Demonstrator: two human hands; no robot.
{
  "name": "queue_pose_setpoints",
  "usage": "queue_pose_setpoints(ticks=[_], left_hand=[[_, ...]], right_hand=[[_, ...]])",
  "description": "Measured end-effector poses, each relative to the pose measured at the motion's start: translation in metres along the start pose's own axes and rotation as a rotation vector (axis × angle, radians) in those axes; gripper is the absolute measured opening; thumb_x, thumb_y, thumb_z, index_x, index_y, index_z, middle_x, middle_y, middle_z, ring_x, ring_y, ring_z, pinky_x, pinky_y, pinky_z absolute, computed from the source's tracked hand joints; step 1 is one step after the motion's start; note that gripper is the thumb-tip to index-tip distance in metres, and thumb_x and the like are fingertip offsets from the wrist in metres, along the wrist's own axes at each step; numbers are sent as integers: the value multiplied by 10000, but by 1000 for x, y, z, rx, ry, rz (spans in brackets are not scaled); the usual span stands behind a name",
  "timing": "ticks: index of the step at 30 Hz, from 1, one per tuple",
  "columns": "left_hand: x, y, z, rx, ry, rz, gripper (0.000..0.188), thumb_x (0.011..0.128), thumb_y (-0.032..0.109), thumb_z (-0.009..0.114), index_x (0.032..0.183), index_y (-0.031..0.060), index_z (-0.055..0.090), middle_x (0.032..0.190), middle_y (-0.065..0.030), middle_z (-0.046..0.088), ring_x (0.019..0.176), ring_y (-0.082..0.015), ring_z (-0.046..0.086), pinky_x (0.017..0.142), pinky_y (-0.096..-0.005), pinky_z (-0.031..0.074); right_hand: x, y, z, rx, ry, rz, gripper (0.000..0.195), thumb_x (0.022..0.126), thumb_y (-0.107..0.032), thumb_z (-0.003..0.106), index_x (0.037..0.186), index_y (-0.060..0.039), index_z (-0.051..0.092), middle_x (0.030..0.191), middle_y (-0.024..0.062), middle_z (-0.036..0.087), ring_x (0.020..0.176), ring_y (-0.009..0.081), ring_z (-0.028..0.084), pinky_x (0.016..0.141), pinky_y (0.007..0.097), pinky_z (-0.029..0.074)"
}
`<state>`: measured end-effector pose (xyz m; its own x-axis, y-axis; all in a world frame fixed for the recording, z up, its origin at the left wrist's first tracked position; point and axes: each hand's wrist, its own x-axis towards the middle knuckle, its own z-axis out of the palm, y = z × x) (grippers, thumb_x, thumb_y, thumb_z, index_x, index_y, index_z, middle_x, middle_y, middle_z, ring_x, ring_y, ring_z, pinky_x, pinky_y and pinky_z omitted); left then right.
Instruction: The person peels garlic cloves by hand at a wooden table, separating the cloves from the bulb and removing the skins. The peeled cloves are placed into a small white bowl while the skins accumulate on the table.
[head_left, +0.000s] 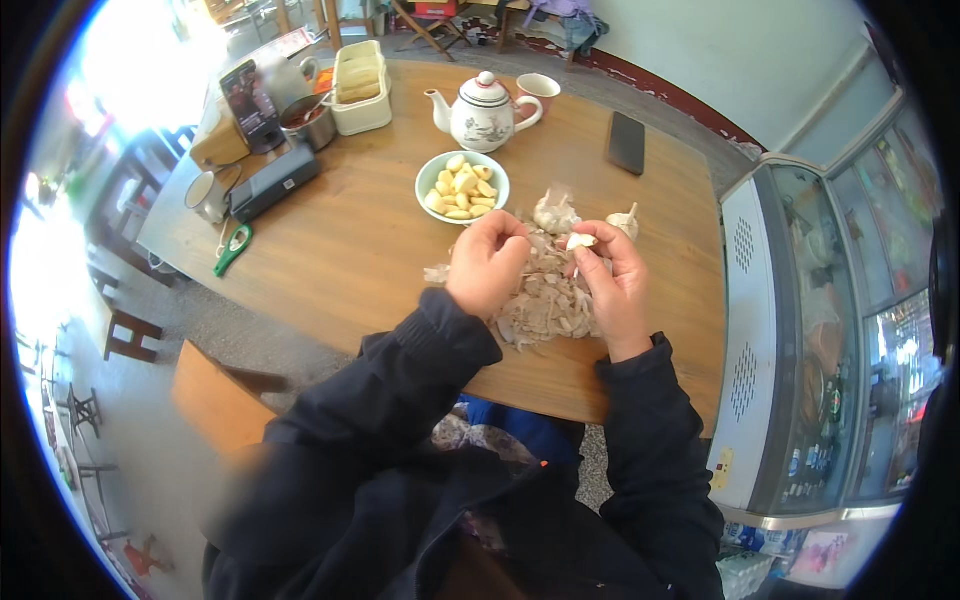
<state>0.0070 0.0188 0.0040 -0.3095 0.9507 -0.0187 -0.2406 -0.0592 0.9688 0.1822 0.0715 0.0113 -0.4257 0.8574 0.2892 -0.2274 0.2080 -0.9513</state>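
Observation:
A garlic clove (581, 241) is pinched between the thumb and forefinger of my right hand (619, 281). My left hand (487, 262) is curled just left of it, its fingertips turned away, so whatever they may hold is hidden. Beneath and between both hands lies a heap of papery garlic skins (551, 304). Past my left hand stands a pale bowl (422, 196) filled with peeled garlic cloves (463, 186). A garlic bulb (555, 214) rests on the skins beyond my hands, and another bulb (624, 221) sits farther right.
On the wooden table (360, 247) stand a teapot (484, 124), a cup (538, 88), a dark phone (626, 142), a plastic container (361, 112) and a metal pot (311, 129). A green-handled peeler (232, 250) and a mug (205, 196) lie left. A glass-doored fridge (750, 337) flanks the right side.

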Motion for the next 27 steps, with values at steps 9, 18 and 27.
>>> queue_pose_setpoints(ticks=[9,18,27], left_hand=[[-5,5,10,305,-33,269,112,876,74,738,875,19,640,814,-9,565,684,-68,512,616,-241,449],[-12,14,14,430,-26,495,166,840,51,767,989,33,697,914,-39,596,650,-88,545,589,-241,458],[-9,1,13,519,-27,616,147,840,37,756,986,23,754,846,-71,650,645,-148,607,595,-276,502]], right_hand=[[1,-3,-3,63,-6,62,262,974,-32,636,1236,-36,642,1106,80,725,858,89,629,760,227,519],[2,4,2,-380,-47,-239,349,939,60,601,1268,-30,675,1106,80,675,948,140,624,796,250,510],[4,3,-2,-835,-34,-466,386,867,61,634,1234,-39,700,1034,161,676,950,340,636,835,399,519]])
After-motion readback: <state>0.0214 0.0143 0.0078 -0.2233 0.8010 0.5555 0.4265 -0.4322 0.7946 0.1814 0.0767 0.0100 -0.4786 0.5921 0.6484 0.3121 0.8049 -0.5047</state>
